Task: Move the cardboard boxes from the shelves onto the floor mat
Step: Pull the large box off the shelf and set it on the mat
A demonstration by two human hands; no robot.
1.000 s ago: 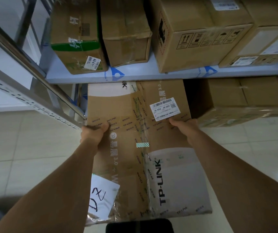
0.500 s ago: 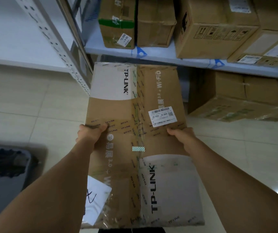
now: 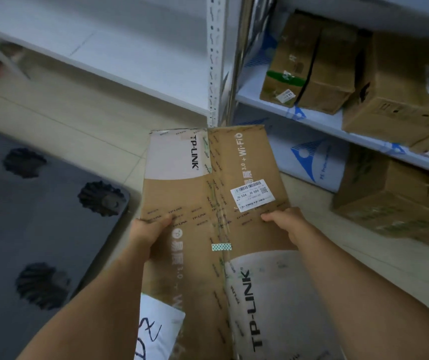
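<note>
Carried item: we hold a long TP-LINK cardboard box (image 3: pixel 208 203) in the air, clear of the shelves, above the tiled floor (image 3: pixel 83 126).
Left hand (image 3: pixel 149 231): clamped on the box's left edge, thumb on top.
Right hand (image 3: pixel 286 221): clamped on the box's right edge, just below the barcode label (image 3: pixel 252 194).
Floor mat (image 3: pixel 26 216): dark, with darker patches, just left of the box.
Shelves (image 3: pixel 320 126): at our right, holding other cardboard boxes (image 3: pixel 312 71).
</note>
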